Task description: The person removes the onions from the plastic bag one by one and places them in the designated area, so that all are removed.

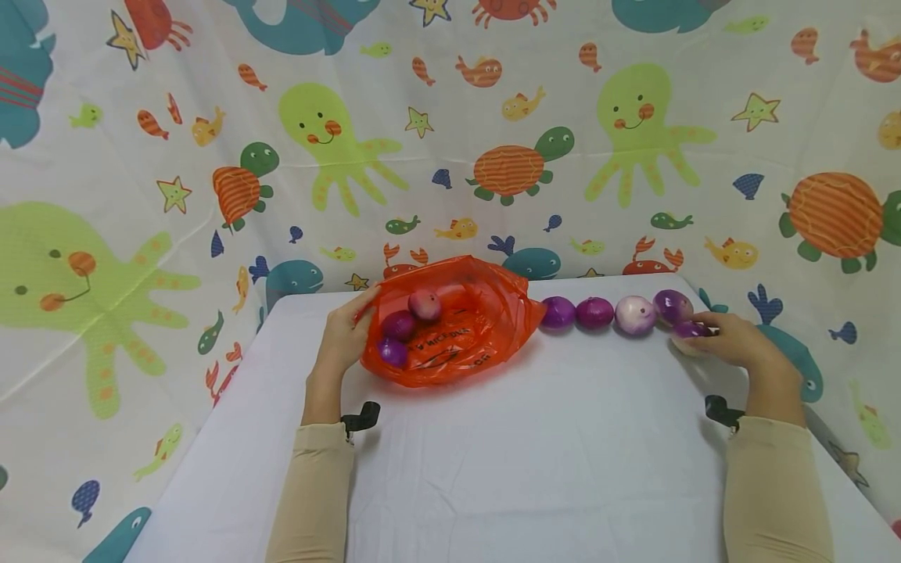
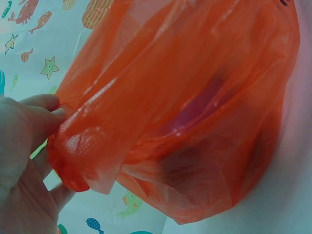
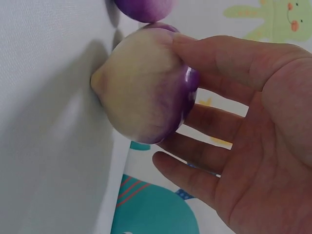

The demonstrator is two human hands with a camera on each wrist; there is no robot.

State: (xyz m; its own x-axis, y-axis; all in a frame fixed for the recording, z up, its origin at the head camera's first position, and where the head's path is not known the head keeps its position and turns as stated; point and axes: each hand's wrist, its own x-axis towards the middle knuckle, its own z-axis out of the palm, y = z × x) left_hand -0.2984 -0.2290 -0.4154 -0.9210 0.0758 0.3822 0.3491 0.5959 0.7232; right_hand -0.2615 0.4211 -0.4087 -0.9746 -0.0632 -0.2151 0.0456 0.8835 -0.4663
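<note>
Here's my left hand (image 1: 345, 332), left of centre in the frame, thumb and fingers pinching the gathered edge of a thin, see-through orange-red plastic bag (image 1: 457, 322). The bag sits at the middle of the frame, near the far edge of the desk (image 1: 535, 469), which is covered in white cloth, and its mouth faces me. Three round purple onions lie inside toward its left side: a pinkish one (image 1: 425, 305) on top, a dark magenta one (image 1: 399, 325) below it, a violet one (image 1: 393, 353) lowest.

Over at right of centre, my right hand (image 1: 739, 342) has its thumb and fingers clamped on a glossy purple-and-cream onion (image 3: 146, 87); the little finger stands away from it. The pointed tip aims at the white cloth; whether it touches, I can't tell.

And just left of that hand, a row! From the bag's right corner rightward: a round violet onion (image 1: 558, 313), a deep magenta onion (image 1: 594, 313), a pale white-and-lilac onion (image 1: 635, 316), then a shiny dark purple onion (image 1: 673, 307), right beside the one I hold. Behind everything hangs a white backdrop (image 1: 436, 94) printed with octopuses, turtles and fish.
</note>
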